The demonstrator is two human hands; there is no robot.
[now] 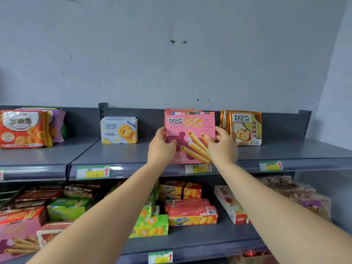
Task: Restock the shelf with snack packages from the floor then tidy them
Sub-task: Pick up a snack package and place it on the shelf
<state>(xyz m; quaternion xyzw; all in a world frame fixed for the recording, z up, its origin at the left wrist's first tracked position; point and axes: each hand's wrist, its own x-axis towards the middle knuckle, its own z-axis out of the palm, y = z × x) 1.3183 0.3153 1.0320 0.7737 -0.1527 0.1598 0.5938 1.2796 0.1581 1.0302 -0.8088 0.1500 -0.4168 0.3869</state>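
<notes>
A pink egg-roll box (190, 128) stands upright at the front of the top shelf (118, 155), with more boxes of the same kind lined up behind it. My left hand (161, 148) grips its lower left edge. My right hand (222, 148) grips its lower right corner, fingers spread over the front face. The box's lower part reaches down to the shelf's front lip.
On the top shelf stand a white Landy cookie box (119, 130), orange walnut-cookie bags (245, 128) and red and purple cookie bags (23, 128). The lower shelf (200, 242) holds several red, yellow, green and pink boxes. Price tags (93, 172) line the shelf edges.
</notes>
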